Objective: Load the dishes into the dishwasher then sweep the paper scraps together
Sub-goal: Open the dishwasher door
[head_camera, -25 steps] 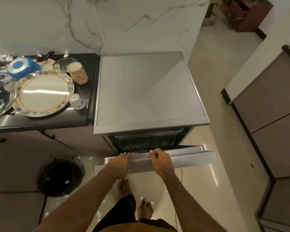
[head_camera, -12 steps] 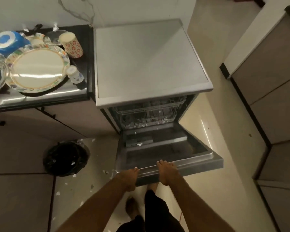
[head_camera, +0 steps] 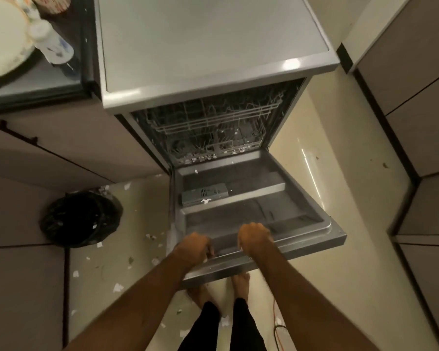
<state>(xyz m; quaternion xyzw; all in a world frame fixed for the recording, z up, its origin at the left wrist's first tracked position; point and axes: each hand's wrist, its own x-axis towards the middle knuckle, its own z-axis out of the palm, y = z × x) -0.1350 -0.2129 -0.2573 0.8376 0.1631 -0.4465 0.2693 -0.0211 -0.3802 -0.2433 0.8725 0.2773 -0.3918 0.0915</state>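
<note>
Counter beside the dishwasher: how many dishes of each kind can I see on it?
Plate: 1
Cups: 2, a patterned cup and a white cup
Total: 3, as far as the cropped, blurred view shows

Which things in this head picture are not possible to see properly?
Head view: left hand and right hand, fingertips hidden where they curl over the grey steel dishwasher door.
Head view: large cream plate, cut off by the left edge.
Head view: wire lower rack, too dark to tell its contents.
</note>
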